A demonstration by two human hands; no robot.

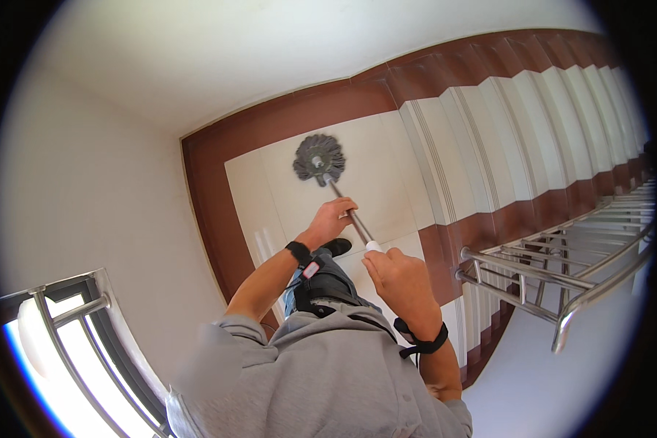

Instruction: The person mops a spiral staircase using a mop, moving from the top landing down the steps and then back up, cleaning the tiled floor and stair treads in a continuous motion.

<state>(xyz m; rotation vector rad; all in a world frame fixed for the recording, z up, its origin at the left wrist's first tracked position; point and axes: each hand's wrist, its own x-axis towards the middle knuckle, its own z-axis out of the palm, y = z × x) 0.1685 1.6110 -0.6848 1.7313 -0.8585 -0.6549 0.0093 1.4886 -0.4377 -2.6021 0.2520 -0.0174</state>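
Note:
A mop with a metal pole (363,230) slants away from me, gripped by both hands. My right hand (398,276) closes around its upper end, at the white plastic grip (373,247). Farther down the pole my left hand (333,218) is wrapped around the metal shaft. The round mop head (320,159), with dark grey strands, lies on the cream floor tiles (274,164) of a stair landing. A white joint (329,178) links the pole to the head. Black straps circle both my wrists.
Tiled stairs (471,137) run off to the right, beside a stainless steel railing (547,279). Reddish-brown border tiles (306,117) edge the landing along the white walls (115,164). A barred window (76,350) is at lower left. My dark shoe (338,247) stands below my left hand.

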